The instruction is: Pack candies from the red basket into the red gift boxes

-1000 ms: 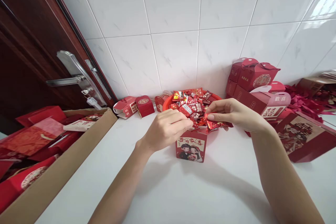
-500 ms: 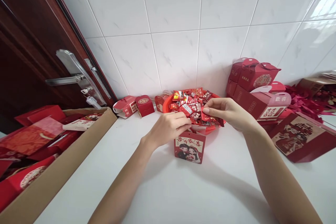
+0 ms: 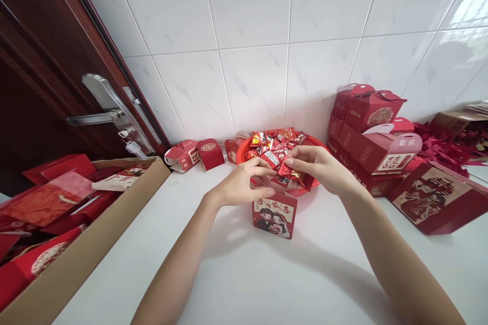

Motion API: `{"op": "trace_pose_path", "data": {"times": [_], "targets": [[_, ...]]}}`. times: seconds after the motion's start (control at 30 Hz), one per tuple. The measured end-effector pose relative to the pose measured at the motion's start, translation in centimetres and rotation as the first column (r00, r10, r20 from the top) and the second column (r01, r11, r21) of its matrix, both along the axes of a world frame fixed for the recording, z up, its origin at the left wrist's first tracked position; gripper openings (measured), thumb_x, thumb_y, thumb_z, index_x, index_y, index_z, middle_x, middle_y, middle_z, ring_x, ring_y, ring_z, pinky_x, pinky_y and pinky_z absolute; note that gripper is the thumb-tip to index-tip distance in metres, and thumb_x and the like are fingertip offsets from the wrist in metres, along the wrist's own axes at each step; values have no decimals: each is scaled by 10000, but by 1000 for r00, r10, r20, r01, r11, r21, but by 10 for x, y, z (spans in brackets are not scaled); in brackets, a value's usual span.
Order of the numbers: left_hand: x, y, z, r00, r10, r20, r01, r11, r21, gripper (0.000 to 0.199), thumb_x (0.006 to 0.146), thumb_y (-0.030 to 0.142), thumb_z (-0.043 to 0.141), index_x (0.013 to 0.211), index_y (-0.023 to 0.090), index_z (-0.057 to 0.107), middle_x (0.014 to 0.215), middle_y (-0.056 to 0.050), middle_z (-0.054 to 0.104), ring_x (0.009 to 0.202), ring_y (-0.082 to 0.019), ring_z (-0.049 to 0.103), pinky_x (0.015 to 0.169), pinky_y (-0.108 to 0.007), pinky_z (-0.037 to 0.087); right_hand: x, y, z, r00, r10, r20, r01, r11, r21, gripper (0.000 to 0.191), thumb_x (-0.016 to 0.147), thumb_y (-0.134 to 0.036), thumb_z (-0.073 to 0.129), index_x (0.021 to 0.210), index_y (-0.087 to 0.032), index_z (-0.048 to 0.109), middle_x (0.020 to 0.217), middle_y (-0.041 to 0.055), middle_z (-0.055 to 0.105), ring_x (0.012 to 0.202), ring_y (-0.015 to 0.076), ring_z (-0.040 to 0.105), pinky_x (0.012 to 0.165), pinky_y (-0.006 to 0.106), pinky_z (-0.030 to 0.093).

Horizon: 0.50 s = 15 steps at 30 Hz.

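A small red box (image 3: 274,216) with a printed couple stands upright on the white surface, its top flaps raised. My left hand (image 3: 246,181) is at the box's upper left edge, thumb and fingers apart, with nothing seen between them. Between the thumb and fingers of my right hand (image 3: 314,165) is a red candy packet (image 3: 292,172), held just above and behind the box's top. Behind both hands sits a red basket (image 3: 241,154) heaped with wrapped candies (image 3: 270,157). The inside of the box is hidden.
On the left, a cardboard carton (image 3: 114,221) holds red boxes. Small red boxes (image 3: 210,154) stand near the tiled wall. Stacked red boxes (image 3: 375,111) and a larger printed box (image 3: 438,198) are on the right. A door handle (image 3: 95,118) shows at left.
My right hand has moved slightly left and toward the box with the candy packet. My left hand's thumb and fingers have spread apart at the box top.
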<state>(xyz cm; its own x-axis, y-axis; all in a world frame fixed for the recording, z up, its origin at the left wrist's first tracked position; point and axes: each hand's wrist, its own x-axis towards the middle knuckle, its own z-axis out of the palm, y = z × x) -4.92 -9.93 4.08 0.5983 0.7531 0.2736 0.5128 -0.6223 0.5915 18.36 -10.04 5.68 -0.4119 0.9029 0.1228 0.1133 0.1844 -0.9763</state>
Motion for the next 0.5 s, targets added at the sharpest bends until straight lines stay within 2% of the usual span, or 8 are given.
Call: {"op": "trace_pose_path", "data": {"times": [0.1, 0.23, 0.37, 0.43, 0.5], "targets": [[-4, 0, 3, 999, -36, -5, 36, 999, -41, 276, 834, 228, 685, 1103, 217, 746, 1175, -80, 644, 997, -211, 659, 839, -324, 566, -7, -3, -3, 992, -20, 124, -1, 986, 169, 397, 800, -562, 711, 768, -176, 623, 665, 3, 595, 560, 118, 524, 508, 249, 392], [-3, 0, 3, 999, -33, 21, 34, 997, -73, 226, 895, 213, 596, 1058, 209, 753, 1187, -85, 647, 1006, -206, 666, 815, -307, 561, -14, -9, -7, 957, -180, 227, 84, 922, 377, 272, 889, -445, 620, 782, -195, 618, 660, -4, 562, 580, 128, 491, 547, 270, 378], [0, 0, 3, 998, -27, 50, 31, 997, -68, 209, 866, 218, 652, 1050, 214, 751, 1112, -62, 663, 937, -189, 672, 816, -303, 555, -20, -13, -9, 962, -265, 59, 215, 876, 433, 253, 895, -433, 639, 793, -213, 570, 727, 9, 592, 647, 161, 562, 614, 297, 437], [-1, 0, 5, 999, -17, 39, 21, 994, -108, 201, 815, 217, 705, 1011, 205, 751, 1108, -57, 651, 913, -189, 668, 774, -290, 557, -25, -13, -13, 963, -269, 6, 234, 850, 471, 230, 900, -406, 647, 793, -214, 578, 784, 28, 638, 735, 188, 610, 681, 311, 468], [-2, -1, 7, 1000, -11, 7, 12, 990, -143, 229, 762, 232, 756, 990, 203, 747, 1142, -53, 633, 934, -200, 662, 763, -289, 556, -32, -12, -19, 962, -272, 33, 209, 807, 552, 188, 906, -353, 650, 790, -214, 597, 805, 32, 669, 773, 194, 615, 721, 318, 466]]}}
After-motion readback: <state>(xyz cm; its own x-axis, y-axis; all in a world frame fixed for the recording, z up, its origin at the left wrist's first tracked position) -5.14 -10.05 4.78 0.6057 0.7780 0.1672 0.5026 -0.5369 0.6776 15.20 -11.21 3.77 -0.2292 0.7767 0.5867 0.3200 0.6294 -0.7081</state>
